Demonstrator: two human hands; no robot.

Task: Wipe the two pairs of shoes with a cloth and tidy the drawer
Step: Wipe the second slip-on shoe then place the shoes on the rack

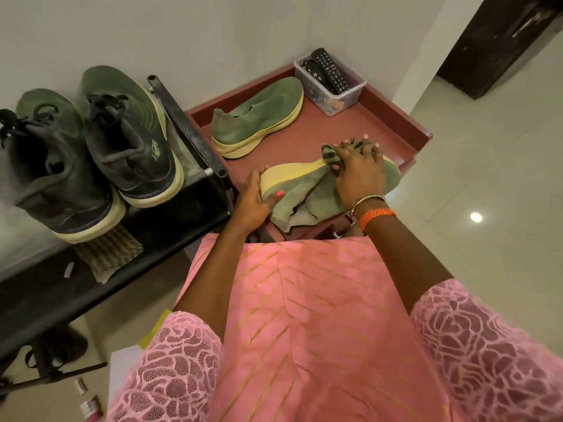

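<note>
**Desk:** What are the hands doing here?

**Photographer:** The right hand [359,169] lies spread over a striped cloth [332,153], fingers nearly straight, pressing it onto the front half of a green slip-on shoe [304,190]. The left hand [256,193] grips that shoe's heel, thumb on the knit upper and fingers curled behind the yellow sole.

**Desk:** Where does the shoe sit?

**Photographer:** On its side along the near edge of a red tray-like table [304,138], its toe toward the near right corner. It lies between the two hands, touching both.

**Desk:** Any advice for the wipe?

**Photographer:** Probably keep the heel pinned so the soft upper does not slide, run the cloth in long strokes from toe to heel, then turn the shoe for the far side and the sole rim.

**Desk:** And beyond the hands?

**Photographer:** Its mate [259,117] stands upright toward the far left corner, well apart from both hands. A clear plastic box [332,92] holding a remote control [330,70] occupies the far right corner. A dark lace-up pair [91,147] stands on a black rack [195,141] just beside the table's left edge, apparently waiting its turn.
</note>
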